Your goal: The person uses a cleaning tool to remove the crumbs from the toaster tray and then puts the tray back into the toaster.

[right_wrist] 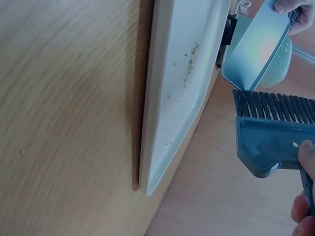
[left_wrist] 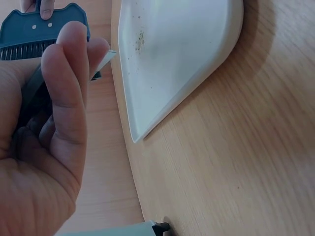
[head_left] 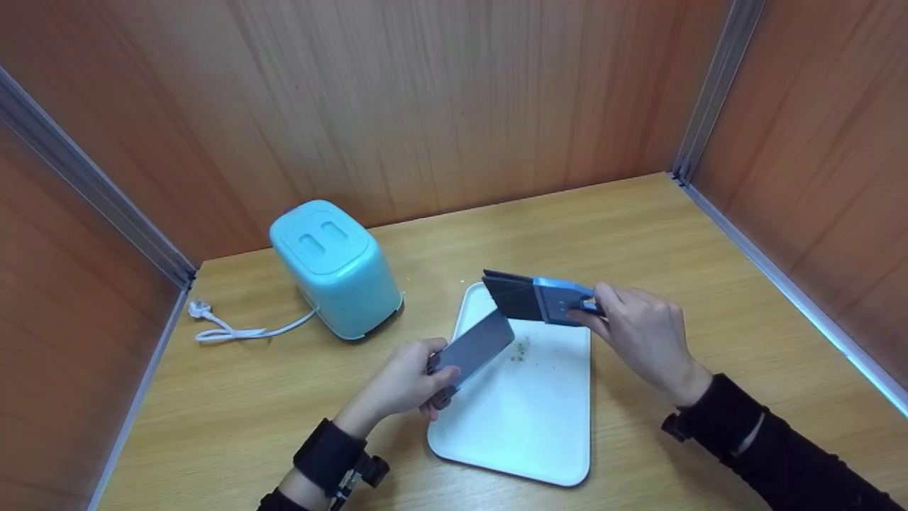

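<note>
Left hand (head_left: 408, 383) grips a small grey plastic dustpan (head_left: 474, 348), right hand (head_left: 642, 333) pinches the handle of a blue hand brush with dark bristles (head_left: 539, 298), both over the crumb-dusted white rectangular tray (head_left: 539, 426).

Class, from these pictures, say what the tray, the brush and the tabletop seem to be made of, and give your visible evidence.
Tray: probably plastic, smooth white, with moulded rounded rim. Brush: blue moulded plastic head, dark bristles, likely synthetic. Tabletop: wood or wood-look laminate, showing pale grain lines.
</note>
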Available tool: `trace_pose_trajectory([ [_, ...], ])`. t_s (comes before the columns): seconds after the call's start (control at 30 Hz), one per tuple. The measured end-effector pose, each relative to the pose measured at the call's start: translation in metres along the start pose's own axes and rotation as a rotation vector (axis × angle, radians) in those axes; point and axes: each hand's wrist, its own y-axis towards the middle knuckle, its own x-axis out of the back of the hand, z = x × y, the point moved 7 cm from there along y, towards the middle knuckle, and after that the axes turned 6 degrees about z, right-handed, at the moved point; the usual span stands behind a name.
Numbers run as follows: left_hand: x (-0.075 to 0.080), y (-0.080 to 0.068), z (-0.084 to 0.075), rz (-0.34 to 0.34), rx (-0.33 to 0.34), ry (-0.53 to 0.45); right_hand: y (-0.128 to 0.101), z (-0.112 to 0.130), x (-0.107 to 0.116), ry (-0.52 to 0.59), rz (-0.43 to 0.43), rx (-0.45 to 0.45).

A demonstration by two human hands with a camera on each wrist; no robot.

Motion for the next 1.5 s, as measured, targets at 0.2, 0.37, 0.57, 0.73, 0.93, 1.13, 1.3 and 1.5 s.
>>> trace_pose_trajectory([
  [0.2, 0.001, 0.0, 0.001, 0.005, 0.012, 0.006, -0.005, 0.003, -0.005, -0.01, 0.033, 0.018],
  [0.37, 0.001, 0.001, 0.001, 0.005, 0.022, -0.006, -0.008, 0.003, -0.007, -0.004, 0.05, 0.032],
  [0.57, 0.002, 0.001, 0.002, 0.007, 0.044, -0.018, -0.01, 0.001, -0.007, -0.007, 0.081, 0.036],
  [0.73, 0.003, 0.001, 0.0, -0.011, -0.001, 0.02, -0.008, -0.006, 0.001, 0.005, 0.058, 0.021],
  [0.93, 0.004, 0.001, -0.003, -0.035, -0.013, 0.072, -0.009, -0.02, 0.001, 0.131, 0.183, -0.146],
  [1.13, 0.007, 0.003, -0.002, -0.05, 0.04, 0.1, -0.023, -0.024, -0.022, 0.401, 0.55, -0.317],
  [1.3, 0.01, 0.003, -0.006, -0.085, 0.028, 0.136, -0.04, -0.013, -0.041, 0.67, 0.81, -0.356],
  [1.5, 0.01, 0.003, -0.012, -0.107, -0.002, 0.206, -0.052, 0.008, -0.052, 0.834, 0.977, -0.334],
])
